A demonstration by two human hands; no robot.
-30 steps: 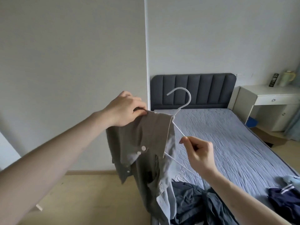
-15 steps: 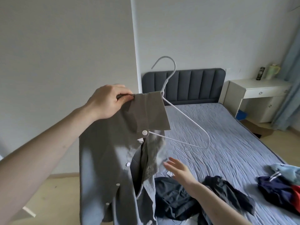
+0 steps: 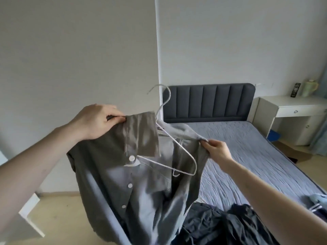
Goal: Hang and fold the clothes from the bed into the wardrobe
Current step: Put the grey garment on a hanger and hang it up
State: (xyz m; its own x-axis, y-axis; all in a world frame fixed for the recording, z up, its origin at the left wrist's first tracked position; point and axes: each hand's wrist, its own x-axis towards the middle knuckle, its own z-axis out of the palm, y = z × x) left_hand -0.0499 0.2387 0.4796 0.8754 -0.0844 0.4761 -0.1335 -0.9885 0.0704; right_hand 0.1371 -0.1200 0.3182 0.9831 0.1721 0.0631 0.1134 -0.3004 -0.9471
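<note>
- Moved since half a second ago: right hand [image 3: 215, 150] up from over dark clothes [image 3: 221, 225] to pinch right collar edge of grey shirt [image 3: 134, 183].
- Left hand [image 3: 96, 122] pinches left collar, likely propping white hanger [image 3: 174, 145] too; grip hidden.
- Holds neckline spread so free hanger arm can enter right shoulder.
- Shirt hangs above bed [image 3: 247, 156] foot; wardrobe out of view.

I see two bare forearms, no sleeves, watch or rings: left hand [image 3: 96, 121] centre-left, right hand [image 3: 216, 149] centre-right.
</note>
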